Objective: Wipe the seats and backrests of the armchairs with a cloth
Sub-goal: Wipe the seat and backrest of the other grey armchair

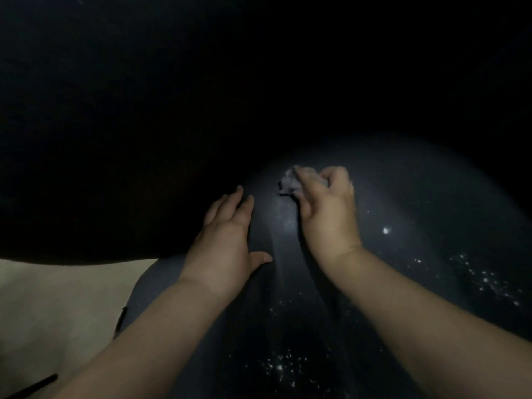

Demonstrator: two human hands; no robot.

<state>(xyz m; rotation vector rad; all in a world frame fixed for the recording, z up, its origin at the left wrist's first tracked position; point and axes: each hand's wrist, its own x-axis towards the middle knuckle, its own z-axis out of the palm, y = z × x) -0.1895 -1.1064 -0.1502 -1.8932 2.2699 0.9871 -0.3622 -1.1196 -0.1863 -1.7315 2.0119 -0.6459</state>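
Very dim and grainy; beyond the right hand (328,208) everything sinks into black, with speckled glints below it and wide-angle bending at the edges.

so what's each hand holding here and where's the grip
The right hand grips a bunched cloth by its near end, the rest poking out beyond the fingers. The left hand holds nothing; it rests flat on the dark seat.

No readable text, labels, brands, nos. or signs showed anywhere in the view; the picture was too dark & blurred to make out any.
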